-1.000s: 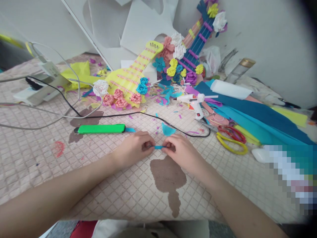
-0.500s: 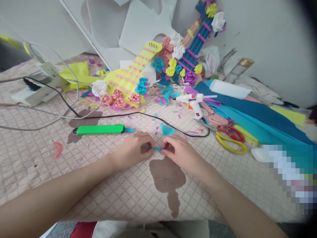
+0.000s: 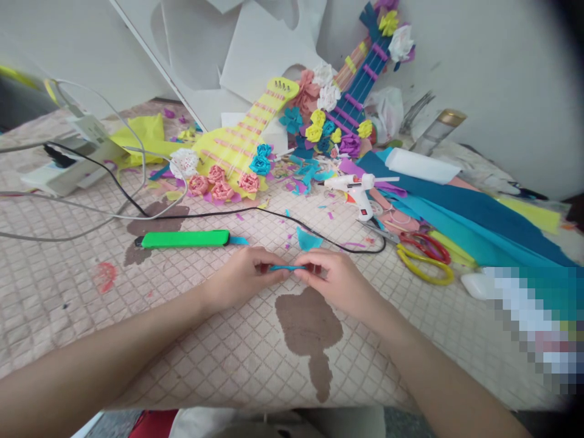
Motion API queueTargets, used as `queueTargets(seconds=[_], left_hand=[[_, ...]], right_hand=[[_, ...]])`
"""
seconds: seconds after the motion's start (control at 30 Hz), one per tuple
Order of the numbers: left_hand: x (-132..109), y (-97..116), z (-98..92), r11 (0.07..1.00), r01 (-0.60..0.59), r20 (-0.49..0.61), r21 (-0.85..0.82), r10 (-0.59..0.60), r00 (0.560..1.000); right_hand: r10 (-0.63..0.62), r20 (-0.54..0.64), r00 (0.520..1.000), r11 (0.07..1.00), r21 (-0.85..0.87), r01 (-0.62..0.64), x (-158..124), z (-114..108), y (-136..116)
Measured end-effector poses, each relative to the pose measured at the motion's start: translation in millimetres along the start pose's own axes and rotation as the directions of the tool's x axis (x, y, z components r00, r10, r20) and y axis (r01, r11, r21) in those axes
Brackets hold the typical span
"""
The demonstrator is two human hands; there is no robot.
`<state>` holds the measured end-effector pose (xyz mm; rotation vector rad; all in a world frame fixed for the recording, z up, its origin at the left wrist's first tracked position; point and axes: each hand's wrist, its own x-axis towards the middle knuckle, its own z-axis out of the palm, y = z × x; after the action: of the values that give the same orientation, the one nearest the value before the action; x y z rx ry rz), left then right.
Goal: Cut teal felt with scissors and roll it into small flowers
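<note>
A thin twisted blue strip stretches between my two hands above the table. My left hand pinches its left end, and my right hand pinches the right end, with the fingertips of both hands nearly touching. Just behind them lies a small blue paper piece. To the left rests a green cutter, with another bit of blue paper at its right tip.
A white glue gun and scissors with red and yellow handles lie right. A black cable crosses behind my hands. Decorated yellow and blue guitar shapes stand at the back, near colored paper.
My hands have moved closer together, and their fingertips have shifted along the blue strip. More of the strip now shows above my left fingers.
</note>
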<state>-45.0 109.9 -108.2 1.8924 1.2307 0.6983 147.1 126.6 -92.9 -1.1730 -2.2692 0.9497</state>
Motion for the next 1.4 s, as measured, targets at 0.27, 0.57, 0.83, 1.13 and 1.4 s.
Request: queueTargets(seconds=[0.27, 0.57, 0.83, 1.13, 1.4], left_hand=[[0, 1, -2.2, 0.992, 0.099, 0.039, -0.084, -0.096, 0.995], [1, 4, -2.4, 0.989, 0.132, 0.044, -0.072, -0.129, 0.991], [-1, 0, 1.3, 0.995, 0.077, 0.033, -0.057, -0.075, 0.997], [0, 3, -4.4, 0.992, 0.121, -0.03, -0.021, -0.122, 0.992], [1, 12, -11.9, 0.971, 0.216, -0.085, 0.104, -0.207, 0.975]], right_hand=[[0.006, -0.038, 0.999, 1.0, 0.01, -0.006, 0, 0, 1], [0.011, -0.046, 0.999, 0.999, 0.052, -0.008, 1, -3, 2], [-0.007, -0.06, 0.998, 0.998, 0.067, 0.011, 1, 6, 0], [0.057, -0.082, 0.995, 0.994, 0.102, -0.048, 3, -3, 4], [0.058, -0.106, 0.993, 0.987, 0.156, -0.041, 7, -5, 11]])
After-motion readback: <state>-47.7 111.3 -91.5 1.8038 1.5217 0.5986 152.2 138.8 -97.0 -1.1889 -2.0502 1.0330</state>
